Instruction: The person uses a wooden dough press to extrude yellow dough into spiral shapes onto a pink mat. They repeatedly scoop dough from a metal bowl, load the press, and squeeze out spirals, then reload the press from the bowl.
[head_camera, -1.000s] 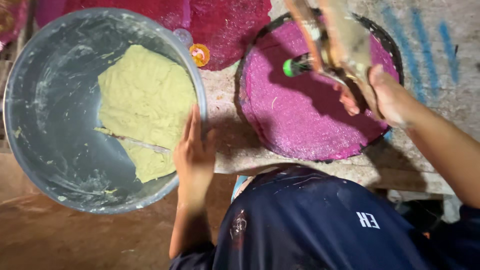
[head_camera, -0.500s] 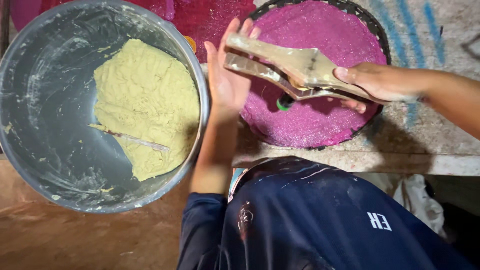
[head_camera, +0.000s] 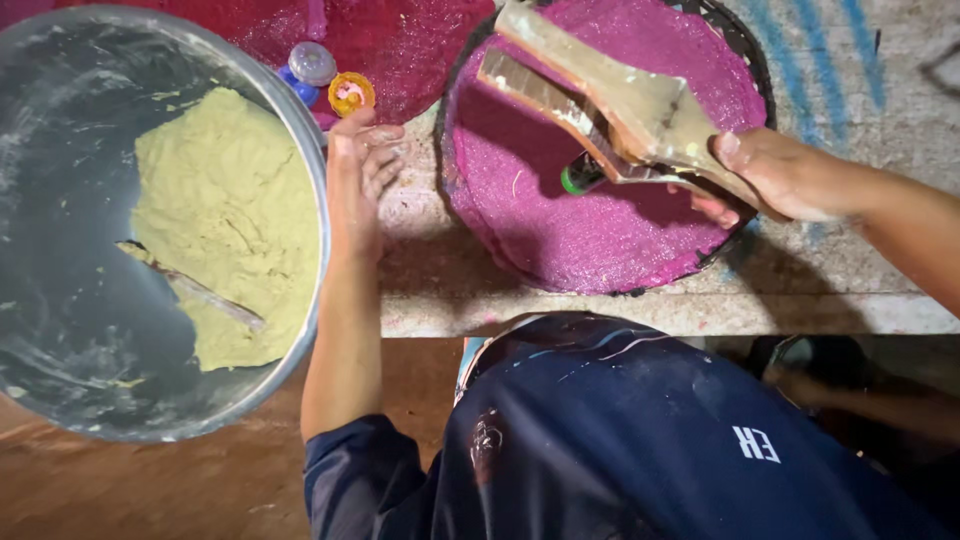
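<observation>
the left hand (head_camera: 358, 175) has dropped from the wooden press (head_camera: 620, 105) to lie flat and empty by the bowl (head_camera: 300, 130) rim, at nine o'clock. the right hand (head_camera: 775, 180) now grips the press alone over the pink disc (head_camera: 600, 230).

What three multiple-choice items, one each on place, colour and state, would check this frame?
1. Where does the yellow-green paste lie?
A. in the metal basin
B. on the round tray
C. on the floor

2. What colour is the mesh on the round tray?
A. blue
B. magenta
C. white

3. What is the right hand doing?
A. resting flat and empty
B. gripping wooden paddles
C. dipping in paste

A: the paste sits inside the basin.
B: the mesh is magenta.
B: the fingers wrap the paddle handles, while the left hand lies open by the basin's rim.
</observation>
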